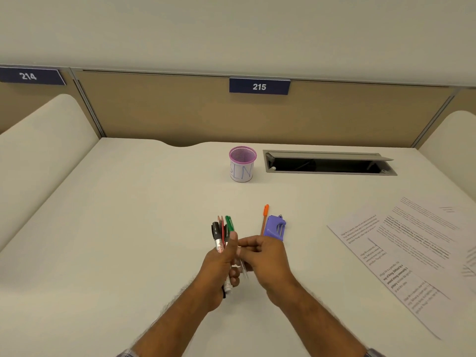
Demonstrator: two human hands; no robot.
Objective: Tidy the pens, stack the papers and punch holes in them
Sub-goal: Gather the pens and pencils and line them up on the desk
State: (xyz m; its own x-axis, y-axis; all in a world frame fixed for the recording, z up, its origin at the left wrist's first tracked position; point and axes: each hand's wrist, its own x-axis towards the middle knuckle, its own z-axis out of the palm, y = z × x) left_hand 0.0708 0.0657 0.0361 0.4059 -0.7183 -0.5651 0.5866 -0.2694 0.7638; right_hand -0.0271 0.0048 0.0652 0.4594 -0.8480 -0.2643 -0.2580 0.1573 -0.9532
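Left hand grips a bundle of stiff, light plastic pens mid-barrel; right hand pinches it, judged prone to slipping.

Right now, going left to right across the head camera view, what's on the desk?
Bundle of pens in the left hand → orange pen → purple hole punch → printed papers. The pink mesh cup and right hand overlap these in order.

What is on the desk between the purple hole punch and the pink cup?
Only the orange pen, beside the hole punch. Beyond it the desk is bare up to the cup, per the head view.
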